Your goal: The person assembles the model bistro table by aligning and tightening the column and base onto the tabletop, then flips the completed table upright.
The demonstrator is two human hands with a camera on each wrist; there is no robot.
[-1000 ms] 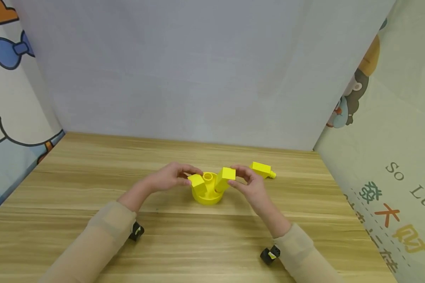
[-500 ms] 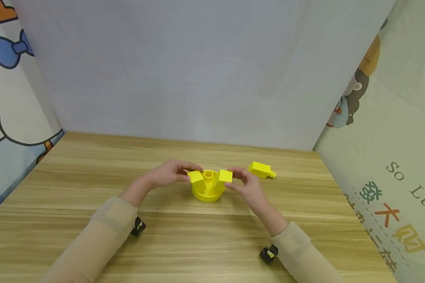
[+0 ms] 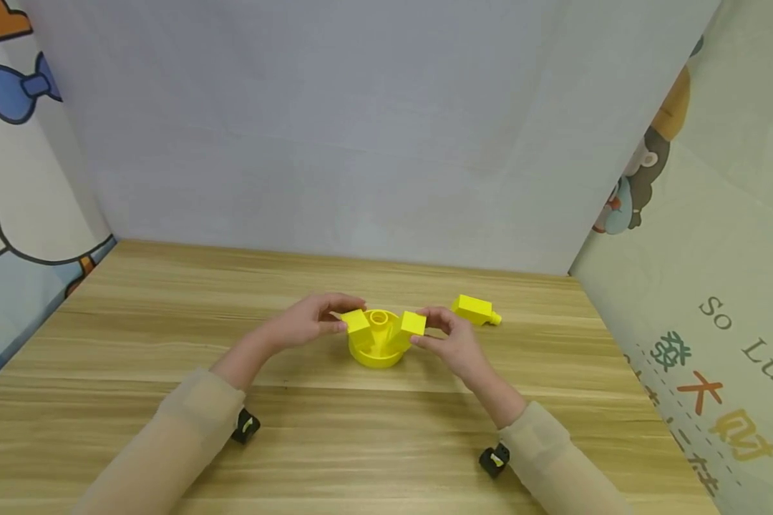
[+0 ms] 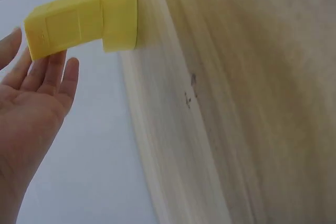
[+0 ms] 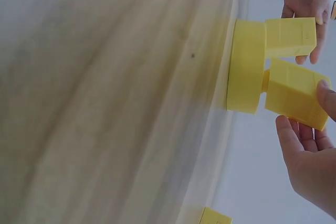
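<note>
A round yellow base [image 3: 376,361] with a raised rim and a ring-shaped socket [image 3: 378,318] sits on the table. My left hand [image 3: 305,320] holds the left yellow block [image 3: 357,327], thumb on its near side and fingers behind; this block stands leaning outward, its lower end right at the base in the left wrist view. My right hand [image 3: 454,343] pinches the right yellow block [image 3: 409,329] near its top, between thumb and fingers. In the right wrist view, this tilted block [image 5: 294,95] shows a short narrow neck between its body and the base [image 5: 247,66].
A third yellow block [image 3: 474,309] with a round peg lies on its side behind my right hand. The wood-grain table [image 3: 361,443] meets a pale cloth backdrop [image 3: 335,143], with printed cloths on both sides. Black wrist cameras [image 3: 494,460] hang below the sleeves.
The right block has come down closer to the base, its neck dropping from view in the head frames, then tilted slightly right. My left hand and its block have barely moved.
</note>
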